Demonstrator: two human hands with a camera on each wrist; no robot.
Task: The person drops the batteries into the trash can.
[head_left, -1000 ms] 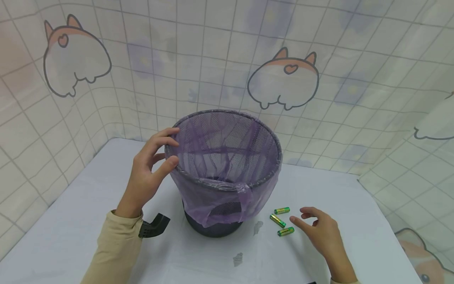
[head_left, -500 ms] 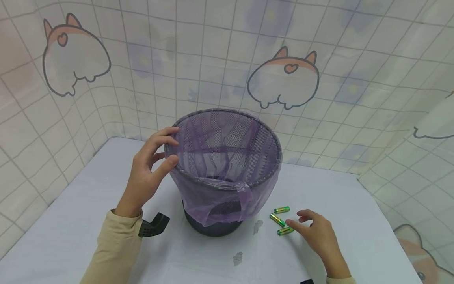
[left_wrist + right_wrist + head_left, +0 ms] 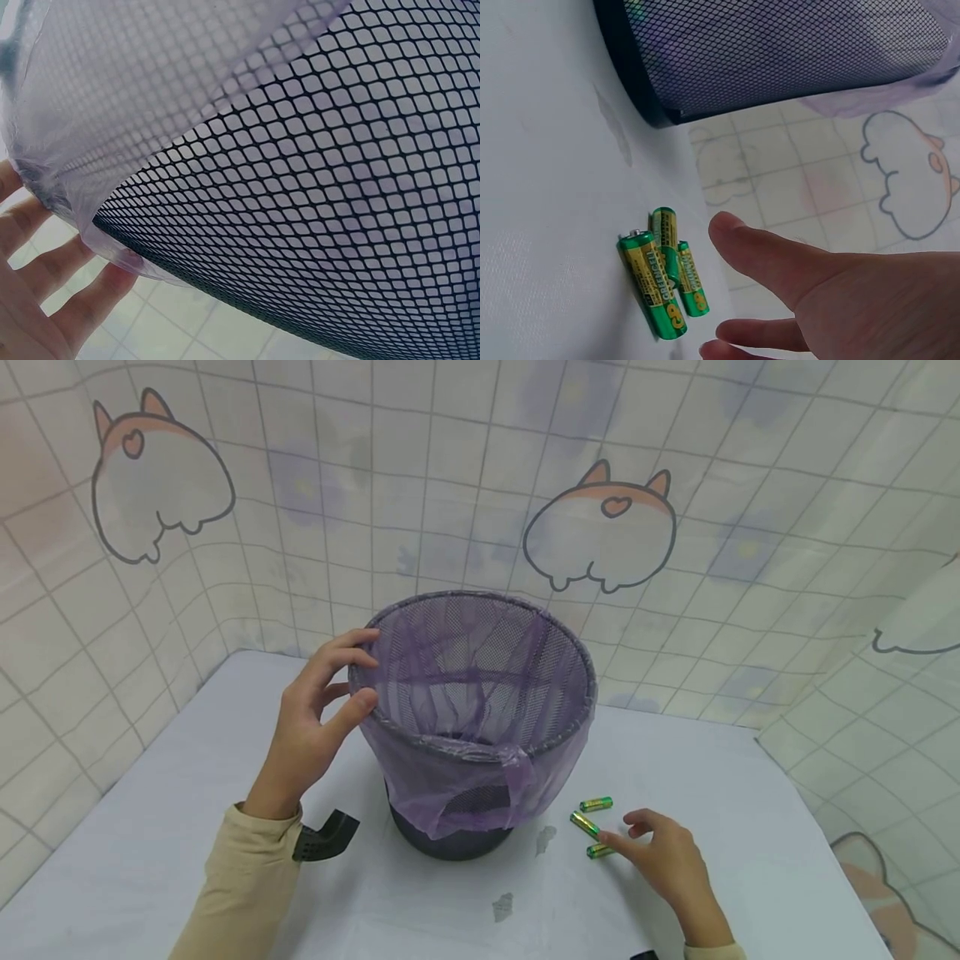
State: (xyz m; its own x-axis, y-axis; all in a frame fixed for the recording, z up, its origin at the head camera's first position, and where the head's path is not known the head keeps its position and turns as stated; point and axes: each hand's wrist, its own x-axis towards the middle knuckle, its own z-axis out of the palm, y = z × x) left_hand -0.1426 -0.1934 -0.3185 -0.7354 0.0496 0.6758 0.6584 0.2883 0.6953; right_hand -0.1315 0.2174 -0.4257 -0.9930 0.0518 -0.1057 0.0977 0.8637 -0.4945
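Observation:
A dark mesh wastebasket (image 3: 450, 847) stands upright, with a thin purple bin liner (image 3: 408, 789) folded over its rim. My left hand (image 3: 307, 727) grips the left side of that rim through the liner. In the left wrist view, fingers (image 3: 94, 304) lie at the basket's edge beside the mesh. Just right of the basket lie three green and gold batteries (image 3: 584, 823), close together on the table. Over them hovers my right hand (image 3: 663, 856), thumb and fingers apart and nothing held. From the head, its thumb partly covers the nearest battery; the right wrist view shows a gap between thumb and batteries (image 3: 652, 285).
The white tabletop (image 3: 420, 918) bears two small grey patches (image 3: 503, 907) in front of the basket. Behind and at both sides hangs a tile-patterned curtain (image 3: 442, 468) with cartoon corgi prints. A black mount (image 3: 327, 837) sticks out from the left wrist.
My right hand has moved left, bringing its thumb over the nearest battery in the head view. The left hand, wastebasket and batteries have stayed in place.

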